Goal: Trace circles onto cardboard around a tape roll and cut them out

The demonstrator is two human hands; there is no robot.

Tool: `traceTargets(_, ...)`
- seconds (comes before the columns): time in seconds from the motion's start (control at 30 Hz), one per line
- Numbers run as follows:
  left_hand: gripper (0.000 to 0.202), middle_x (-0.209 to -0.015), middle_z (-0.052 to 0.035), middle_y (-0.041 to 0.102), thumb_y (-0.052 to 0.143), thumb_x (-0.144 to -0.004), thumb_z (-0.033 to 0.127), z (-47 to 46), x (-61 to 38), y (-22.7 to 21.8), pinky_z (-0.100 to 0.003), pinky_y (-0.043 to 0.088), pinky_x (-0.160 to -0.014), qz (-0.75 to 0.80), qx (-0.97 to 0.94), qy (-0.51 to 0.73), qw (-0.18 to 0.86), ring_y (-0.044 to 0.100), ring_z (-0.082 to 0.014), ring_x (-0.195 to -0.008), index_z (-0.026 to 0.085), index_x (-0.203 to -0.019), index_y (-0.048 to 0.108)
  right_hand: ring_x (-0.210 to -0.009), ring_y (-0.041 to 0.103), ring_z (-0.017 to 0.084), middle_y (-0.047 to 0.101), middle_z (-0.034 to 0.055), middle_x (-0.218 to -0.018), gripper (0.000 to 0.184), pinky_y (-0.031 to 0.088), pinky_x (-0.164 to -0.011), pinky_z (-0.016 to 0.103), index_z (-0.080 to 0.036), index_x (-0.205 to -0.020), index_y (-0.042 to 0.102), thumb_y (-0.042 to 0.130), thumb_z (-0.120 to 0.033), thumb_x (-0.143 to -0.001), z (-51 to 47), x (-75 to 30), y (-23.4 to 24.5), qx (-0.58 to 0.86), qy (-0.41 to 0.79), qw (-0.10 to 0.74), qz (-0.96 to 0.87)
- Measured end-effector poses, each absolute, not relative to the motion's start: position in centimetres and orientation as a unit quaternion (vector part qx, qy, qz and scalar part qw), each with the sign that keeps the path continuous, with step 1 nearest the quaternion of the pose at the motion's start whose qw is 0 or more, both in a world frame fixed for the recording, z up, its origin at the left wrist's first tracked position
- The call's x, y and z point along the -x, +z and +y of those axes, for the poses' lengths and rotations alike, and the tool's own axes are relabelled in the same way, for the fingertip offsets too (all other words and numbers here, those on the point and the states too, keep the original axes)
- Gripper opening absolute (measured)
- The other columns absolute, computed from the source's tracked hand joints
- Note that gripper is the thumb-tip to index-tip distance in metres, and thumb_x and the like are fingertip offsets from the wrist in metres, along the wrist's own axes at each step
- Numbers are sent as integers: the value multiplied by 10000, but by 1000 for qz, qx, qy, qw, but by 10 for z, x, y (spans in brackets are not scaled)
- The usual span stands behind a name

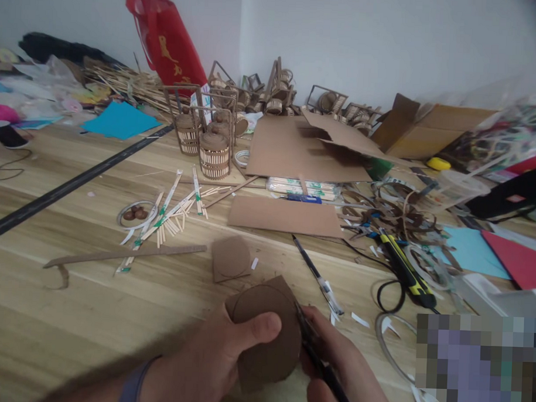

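Note:
My left hand [241,335] grips a piece of brown cardboard [266,359], its thumb pressed flat on top. A circle is drawn on the cardboard, and its right and lower edges look trimmed round. In my right hand [333,350] is a dark pair of scissors [316,358], with the blades at the cardboard's right edge. My fingers partly hide the handles. Just beyond lies a smaller cardboard square [231,258] with a circle marked on it. A pen [316,273] rests to the right of that, beside paper scraps.
Small round stick-sided baskets [214,155] with tall handles stand at the back, near a red bag [168,42]. Cardboard sheets [279,145], wooden sticks [174,224], a tape roll [138,207] holding brown balls, and a yellow-black tool [406,270] lie around. A pixelated patch covers the lower right.

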State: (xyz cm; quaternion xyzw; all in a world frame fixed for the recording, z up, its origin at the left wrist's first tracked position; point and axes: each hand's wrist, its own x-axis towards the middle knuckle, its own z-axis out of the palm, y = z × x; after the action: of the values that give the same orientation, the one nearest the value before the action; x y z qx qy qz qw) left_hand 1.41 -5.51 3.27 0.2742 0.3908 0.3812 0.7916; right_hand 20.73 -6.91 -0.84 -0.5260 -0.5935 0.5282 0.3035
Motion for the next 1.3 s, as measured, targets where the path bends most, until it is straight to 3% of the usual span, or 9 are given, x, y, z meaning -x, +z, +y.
traceTargets(0.2,426,-992,-107,821,882,-672,465,-51,-11,33,-425,566,-949,357,-225,412,808,742,-339,-1050,194,-993,810,-628,472,184,490,-39,-707,490,473,-617,254,-282,-1026,702,833,-606,-683,-65,-213,3,490,546,293,-614)
traceTargets(0.33,488,-984,-74,823,961,-578,406,-46,-8,25,-389,578,-936,414,-133,502,747,733,-325,-1078,195,-987,799,-584,440,167,493,-30,-672,481,364,-523,250,-247,-1078,711,665,-656,-828,-65,-222,9,512,505,238,-652)
traceTargets(0.4,497,-984,-64,823,978,-559,377,-44,-9,22,-365,583,-927,420,-107,514,740,738,-305,-1067,197,-984,795,-591,472,172,507,-21,-663,453,384,-538,255,-230,-1073,706,575,-630,-905,-64,-224,12,542,478,233,-651)
traceTargets(0.57,360,-836,-37,817,966,-598,368,-45,-12,22,-280,608,-780,382,-117,500,768,772,-214,-807,201,-871,800,-611,548,167,584,-9,-694,330,431,-555,242,-217,-1029,654,545,-520,-953,-64,-218,7,574,446,252,-639)
traceTargets(0.7,340,-711,6,791,991,-556,359,-45,-11,24,-184,573,-662,377,-108,504,769,737,-135,-652,206,-794,802,-625,563,164,622,5,-731,359,436,-552,245,-204,-1026,666,541,-535,-964,-62,-218,1,598,443,265,-613)
traceTargets(0.93,270,-958,-45,826,825,-765,398,-50,-17,24,-378,543,-964,375,-222,437,787,754,-279,-992,222,-969,805,-670,633,195,668,17,-771,343,522,-605,271,-240,-1070,676,659,-542,-907,-66,-221,8,573,416,379,-596)
traceTargets(1.03,307,-994,-68,822,816,-745,425,-54,-19,23,-382,520,-980,378,-230,398,804,739,-290,-1033,209,-963,804,-662,639,197,675,14,-753,183,528,-610,267,-253,-954,697,629,-421,-931,-69,-217,10,565,393,361,-629)
traceTargets(1.13,409,-1006,-88,815,849,-679,433,-56,-20,23,-390,524,-951,385,-214,352,826,745,-284,-986,191,-1003,788,-630,614,180,661,10,-731,174,507,-590,256,-245,-862,688,575,-344,-950,-69,-217,6,564,382,357,-639)
traceTargets(1.3,421,-1011,-76,815,866,-658,423,-56,-20,27,-402,531,-943,367,-202,329,846,752,-279,-966,218,-1016,781,-655,647,187,683,35,-800,283,526,-596,272,-221,-959,680,619,-497,-942,-65,-216,-6,569,435,384,-583)
